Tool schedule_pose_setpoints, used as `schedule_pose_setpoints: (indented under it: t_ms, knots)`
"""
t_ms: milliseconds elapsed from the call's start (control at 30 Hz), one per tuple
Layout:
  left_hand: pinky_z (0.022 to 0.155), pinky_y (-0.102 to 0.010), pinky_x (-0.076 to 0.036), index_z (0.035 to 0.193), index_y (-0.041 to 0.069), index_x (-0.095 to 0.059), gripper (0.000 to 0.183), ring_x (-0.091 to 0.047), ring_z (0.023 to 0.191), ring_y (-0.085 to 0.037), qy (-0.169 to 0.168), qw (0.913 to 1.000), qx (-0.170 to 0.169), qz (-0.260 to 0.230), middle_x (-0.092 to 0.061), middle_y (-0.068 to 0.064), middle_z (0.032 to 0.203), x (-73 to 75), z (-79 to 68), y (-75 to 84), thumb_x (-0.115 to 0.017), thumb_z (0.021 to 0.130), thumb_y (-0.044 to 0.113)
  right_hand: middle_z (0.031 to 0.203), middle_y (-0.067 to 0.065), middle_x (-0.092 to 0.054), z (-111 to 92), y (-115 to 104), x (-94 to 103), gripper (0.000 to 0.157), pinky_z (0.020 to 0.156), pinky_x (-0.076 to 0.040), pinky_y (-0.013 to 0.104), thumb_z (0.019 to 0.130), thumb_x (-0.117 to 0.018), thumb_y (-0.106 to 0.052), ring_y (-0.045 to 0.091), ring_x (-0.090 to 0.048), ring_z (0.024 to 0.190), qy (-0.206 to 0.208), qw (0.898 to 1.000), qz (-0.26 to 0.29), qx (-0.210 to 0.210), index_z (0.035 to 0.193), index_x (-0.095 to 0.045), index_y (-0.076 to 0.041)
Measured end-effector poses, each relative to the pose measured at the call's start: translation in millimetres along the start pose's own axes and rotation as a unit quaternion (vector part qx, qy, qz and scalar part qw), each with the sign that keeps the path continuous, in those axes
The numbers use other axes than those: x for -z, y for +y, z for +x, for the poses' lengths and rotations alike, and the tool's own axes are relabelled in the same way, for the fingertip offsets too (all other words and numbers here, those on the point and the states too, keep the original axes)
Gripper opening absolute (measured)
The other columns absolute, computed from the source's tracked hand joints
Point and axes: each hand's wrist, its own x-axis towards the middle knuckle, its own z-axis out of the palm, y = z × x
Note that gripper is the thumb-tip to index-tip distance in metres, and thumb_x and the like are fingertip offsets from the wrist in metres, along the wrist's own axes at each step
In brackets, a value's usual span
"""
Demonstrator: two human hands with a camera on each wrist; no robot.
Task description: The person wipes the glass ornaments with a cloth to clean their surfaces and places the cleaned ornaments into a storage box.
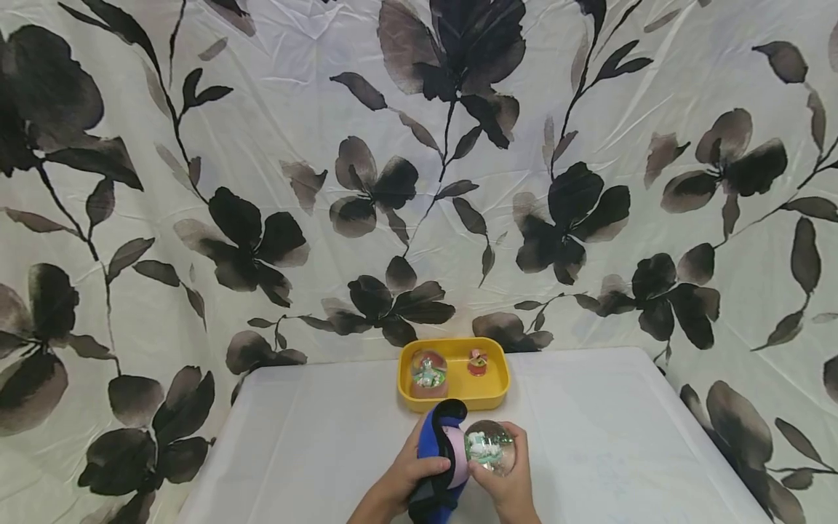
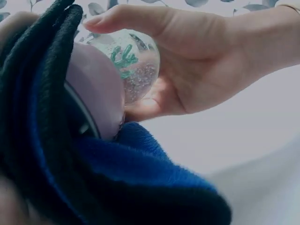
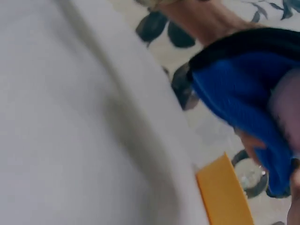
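A snow globe (image 1: 492, 445) with a pale pink base (image 2: 101, 86) lies tilted on its side between my hands, above the white table. With fingers and thumb, my right hand (image 1: 513, 486) grips its clear ball, which has white and green shapes inside. My left hand (image 1: 401, 471) holds a blue cloth (image 1: 428, 440) with a black edge, wrapped against the base. In the left wrist view the folds of the cloth (image 2: 126, 159) hide most of the left hand. Only a part of the base shows in the right wrist view.
A yellow tray (image 1: 458, 404) stands on the white table (image 1: 308, 429) just beyond my hands. Inside it are another snow globe (image 1: 428, 372) at the left and a small red figurine (image 1: 477, 362) at the right. A floral curtain (image 1: 366, 240) hangs behind the table.
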Motion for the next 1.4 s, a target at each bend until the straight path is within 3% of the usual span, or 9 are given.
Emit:
schedule_pose_setpoints:
  t_ms: [133,300,400,600,767,933,1033,1200,1400]
  knots:
    - [0.09,-0.04,-0.044,0.148,0.013,-0.027,0.072,-0.05,0.109,-0.028,0.018,0.9995,-0.011,-0.022,-0.052,-0.014,0.124,4.3,-0.9,0.2,-0.059,0.083,0.022,0.131,0.005,-0.048,5.0,3.0,9.2,0.086,0.09,-0.049,0.033,0.068,-0.089,-0.02,0.024,-0.054,0.111,-0.054,0.982,-0.168,0.073,0.135,-0.035,-0.019]
    - [0.088,-0.04,-0.045,0.146,0.014,-0.031,0.069,-0.05,0.107,-0.026,0.016,0.9989,0.009,-0.043,-0.053,-0.012,0.122,4.5,-4.3,-4.6,-0.058,0.083,0.02,0.136,0.0,-0.047,11.6,2.7,29.3,0.094,0.094,-0.047,0.032,0.064,-0.092,-0.023,0.016,-0.055,0.115,-0.158,0.898,-0.319,0.259,0.141,-0.038,-0.022]
    - [0.088,-0.04,-0.045,0.146,0.015,-0.031,0.07,-0.05,0.108,-0.027,0.005,0.9992,0.012,-0.038,-0.052,-0.013,0.123,3.7,-3.0,-7.2,-0.06,0.082,0.019,0.132,-0.002,-0.048,17.8,2.1,34.9,0.089,0.09,-0.05,0.031,0.063,-0.092,-0.02,0.014,-0.056,0.11,-0.175,0.869,-0.338,0.315,0.138,-0.044,-0.022]
    - [0.093,-0.041,-0.043,0.146,0.022,-0.032,0.084,-0.05,0.113,-0.031,-0.002,0.9994,-0.023,0.024,-0.051,-0.014,0.13,-0.7,4.8,-13.6,-0.075,0.073,0.017,0.118,-0.012,-0.054,20.1,0.1,35.5,0.083,0.081,-0.053,0.031,0.057,-0.093,-0.028,0.01,-0.058,0.099,-0.122,0.899,-0.334,0.257,0.127,-0.05,-0.026]
    - [0.09,-0.042,-0.045,0.141,0.02,-0.04,0.08,-0.052,0.111,-0.032,0.017,0.9975,-0.047,0.05,-0.051,-0.012,0.131,-4.4,2.9,-21.7,-0.078,0.071,0.015,0.115,-0.002,-0.06,14.5,-8.8,33.1,0.075,0.072,-0.055,0.03,0.06,-0.091,-0.033,0.017,-0.061,0.092,-0.142,0.943,-0.29,0.085,0.122,-0.049,-0.025]
    - [0.088,-0.043,-0.049,0.14,0.019,-0.041,0.08,-0.053,0.11,-0.034,0.022,0.9956,-0.072,0.055,-0.051,-0.013,0.133,-1.9,-3.0,-28.0,-0.079,0.07,0.014,0.105,0.013,-0.062,15.9,-17.5,31.1,0.072,0.047,-0.054,0.038,0.069,-0.087,-0.029,0.025,-0.064,0.069,-0.197,0.95,-0.236,-0.056,0.124,-0.045,-0.012]
    - [0.089,-0.043,-0.048,0.141,0.018,-0.041,0.079,-0.053,0.111,-0.034,0.018,0.9951,-0.079,0.056,-0.051,-0.013,0.133,1.6,-6.9,-29.6,-0.078,0.071,0.015,0.113,0.011,-0.061,13.9,-17.5,35.4,0.085,0.061,-0.057,0.04,0.066,-0.088,-0.029,0.027,-0.066,0.083,-0.238,0.936,-0.259,-0.034,0.133,-0.039,-0.014]
    - [0.093,-0.04,-0.044,0.142,0.016,-0.04,0.08,-0.052,0.114,-0.032,0.015,0.9948,-0.088,0.05,-0.05,-0.014,0.135,6.5,-8.1,-27.7,-0.077,0.071,0.017,0.132,0.003,-0.054,15.6,-13.0,47.5,0.094,0.092,-0.049,0.04,0.065,-0.09,-0.018,0.024,-0.057,0.114,-0.286,0.903,-0.295,0.128,0.142,-0.036,-0.025]
    - [0.09,-0.041,-0.048,0.138,0.017,-0.043,0.075,-0.053,0.111,-0.032,0.007,0.996,-0.068,0.058,-0.053,-0.013,0.132,1.4,-10.6,-21.5,-0.079,0.073,0.018,0.115,-0.005,-0.065,24.7,-14.1,51.9,0.08,0.081,-0.054,0.032,0.058,-0.093,-0.026,0.02,-0.065,0.1,-0.28,0.911,-0.271,0.136,0.128,-0.054,-0.024]
